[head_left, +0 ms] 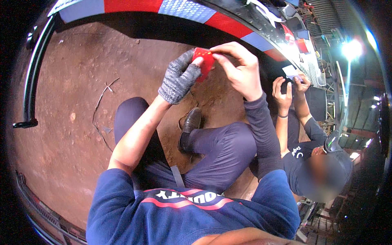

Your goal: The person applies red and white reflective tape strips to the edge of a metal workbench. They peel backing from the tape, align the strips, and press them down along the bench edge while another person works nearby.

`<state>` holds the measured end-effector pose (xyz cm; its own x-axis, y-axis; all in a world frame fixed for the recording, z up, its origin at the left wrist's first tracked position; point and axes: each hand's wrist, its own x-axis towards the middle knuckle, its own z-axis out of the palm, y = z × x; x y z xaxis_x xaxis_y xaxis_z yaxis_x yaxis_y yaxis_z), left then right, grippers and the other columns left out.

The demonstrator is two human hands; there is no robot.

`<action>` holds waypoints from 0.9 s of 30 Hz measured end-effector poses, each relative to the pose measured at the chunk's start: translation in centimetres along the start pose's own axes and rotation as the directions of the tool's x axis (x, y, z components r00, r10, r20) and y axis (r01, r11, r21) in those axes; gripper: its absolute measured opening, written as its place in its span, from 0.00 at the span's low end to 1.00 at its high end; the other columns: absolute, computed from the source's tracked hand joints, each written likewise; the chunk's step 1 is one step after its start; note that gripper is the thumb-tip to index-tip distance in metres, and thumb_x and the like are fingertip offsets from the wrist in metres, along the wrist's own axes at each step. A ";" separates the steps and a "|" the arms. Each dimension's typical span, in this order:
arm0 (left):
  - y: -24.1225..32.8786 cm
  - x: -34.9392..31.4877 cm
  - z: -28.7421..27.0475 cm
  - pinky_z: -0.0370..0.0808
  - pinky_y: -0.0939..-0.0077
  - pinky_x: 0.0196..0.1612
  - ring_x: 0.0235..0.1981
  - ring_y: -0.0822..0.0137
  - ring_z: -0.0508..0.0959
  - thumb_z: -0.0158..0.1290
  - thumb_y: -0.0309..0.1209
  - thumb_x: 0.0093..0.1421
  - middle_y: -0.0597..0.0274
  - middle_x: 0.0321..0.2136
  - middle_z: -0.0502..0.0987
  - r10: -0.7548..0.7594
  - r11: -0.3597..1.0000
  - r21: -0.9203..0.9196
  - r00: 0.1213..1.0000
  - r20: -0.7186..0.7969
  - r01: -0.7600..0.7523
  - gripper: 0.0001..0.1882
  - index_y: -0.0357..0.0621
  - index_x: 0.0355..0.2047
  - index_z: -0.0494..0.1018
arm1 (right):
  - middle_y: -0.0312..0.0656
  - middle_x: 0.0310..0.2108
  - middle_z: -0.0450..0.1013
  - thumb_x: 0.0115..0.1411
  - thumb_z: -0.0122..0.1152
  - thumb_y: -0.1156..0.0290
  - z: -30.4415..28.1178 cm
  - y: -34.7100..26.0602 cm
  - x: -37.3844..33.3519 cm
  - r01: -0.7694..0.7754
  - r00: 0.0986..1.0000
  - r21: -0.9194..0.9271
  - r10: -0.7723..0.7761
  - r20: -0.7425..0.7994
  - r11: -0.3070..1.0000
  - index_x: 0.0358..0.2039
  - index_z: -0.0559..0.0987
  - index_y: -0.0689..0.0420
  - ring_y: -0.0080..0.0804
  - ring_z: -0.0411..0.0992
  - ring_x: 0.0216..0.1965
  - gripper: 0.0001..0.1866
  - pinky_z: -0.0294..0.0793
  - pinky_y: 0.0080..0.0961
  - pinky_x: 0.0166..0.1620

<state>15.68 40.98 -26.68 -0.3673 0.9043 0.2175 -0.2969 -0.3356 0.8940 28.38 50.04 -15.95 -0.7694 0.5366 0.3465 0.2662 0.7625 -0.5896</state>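
Note:
A small red reflective piece point(206, 65), flat and roughly rectangular, is held up in front of me below the striped edge. My left hand point(179, 76), in a grey knitted fingerless glove, is closed on its left side with the thumb lying over its face. Bare, with a dark sleeve on the forearm, my right hand point(240, 67) pinches at the piece's upper right corner with thumb and forefinger. Whether a thin backing lies between those fingertips cannot be made out.
A red and silver reflective strip point(230, 23) runs along the dark edge ahead. On my right a co-worker's hands point(289, 87) hold a small pale piece. A black bar point(33, 81) stands at left. A thin wire or twig point(97, 107) lies on the brown dirt floor point(69, 151).

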 end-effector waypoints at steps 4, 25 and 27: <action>1.9 -0.6 0.4 0.76 0.76 0.34 0.29 0.72 0.79 0.49 0.34 0.66 0.58 0.31 0.80 0.152 0.980 0.140 0.987 -0.044 -0.144 0.13 0.40 0.46 0.74 | 0.43 0.36 0.77 0.51 0.66 0.78 -0.4 -1.2 -0.6 0.112 0.992 -0.162 -0.120 -0.045 0.980 0.37 0.82 0.59 0.36 0.76 0.39 0.11 0.75 0.27 0.44; 5.2 -1.9 -0.4 0.77 0.76 0.26 0.22 0.71 0.79 0.54 0.37 0.63 0.55 0.25 0.80 -0.179 0.984 0.039 0.962 0.208 0.175 0.14 0.37 0.38 0.76 | 0.42 0.33 0.75 0.50 0.65 0.81 0.0 -4.0 0.0 0.183 0.983 0.075 -0.181 -0.038 0.980 0.33 0.82 0.60 0.32 0.76 0.36 0.08 0.74 0.24 0.42; 5.8 -1.9 -0.3 0.74 0.82 0.21 0.19 0.74 0.78 0.53 0.39 0.64 0.59 0.26 0.80 -0.226 0.945 -0.172 0.936 0.269 0.277 0.16 0.36 0.39 0.75 | 0.42 0.33 0.76 0.51 0.65 0.82 -0.1 -3.5 -0.1 0.183 0.981 0.133 -0.172 -0.088 0.974 0.33 0.82 0.61 0.31 0.76 0.36 0.08 0.74 0.23 0.43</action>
<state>14.39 37.27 -22.04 -0.0402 0.9934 0.1071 -0.5340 -0.1120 0.8380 27.59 47.36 -13.84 -0.7499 0.4268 0.5055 0.0417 0.7930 -0.6078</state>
